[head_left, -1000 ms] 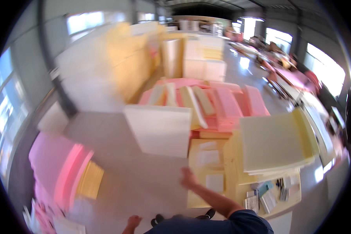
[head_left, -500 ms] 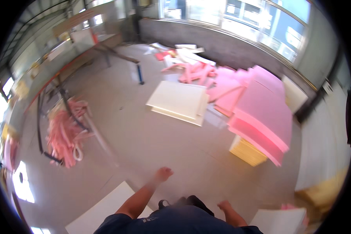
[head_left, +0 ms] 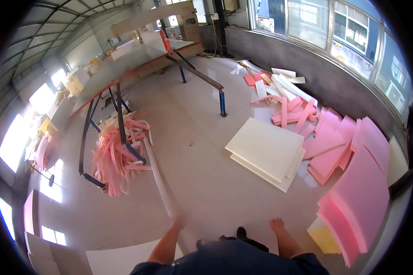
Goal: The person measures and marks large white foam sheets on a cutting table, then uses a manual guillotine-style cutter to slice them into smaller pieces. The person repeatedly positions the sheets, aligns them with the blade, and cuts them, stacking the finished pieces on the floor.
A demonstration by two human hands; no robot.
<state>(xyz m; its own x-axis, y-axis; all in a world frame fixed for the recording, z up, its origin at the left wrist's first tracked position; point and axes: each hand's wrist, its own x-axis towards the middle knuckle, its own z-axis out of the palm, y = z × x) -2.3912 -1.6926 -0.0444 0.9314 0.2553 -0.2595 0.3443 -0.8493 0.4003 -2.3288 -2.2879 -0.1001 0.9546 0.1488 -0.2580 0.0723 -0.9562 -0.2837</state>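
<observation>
My left hand (head_left: 176, 223) hangs low in front of me, smeared by motion, so its fingers cannot be made out. Just beyond it, the near end of a long pale strip (head_left: 157, 176) lies on the floor. My right hand (head_left: 276, 223) is held low at my other side, fingers curled in, with nothing visible in it. Past that hand, a stack of cream foam sheets (head_left: 265, 149) lies on the floor. Further right are stacked pink foam sheets (head_left: 360, 188) over a yellow block (head_left: 324, 236).
Pink strip offcuts (head_left: 119, 153) are heaped around the legs of a long table (head_left: 110, 75) at the left. Pink and white scraps (head_left: 291, 103) lie along the windowed wall. A white sheet (head_left: 119, 260) lies beside me at the lower left.
The view has swung left, so the sheets and table now appear further right. I am nearer the table and the pink offcuts. Both hands have shifted within the picture.
</observation>
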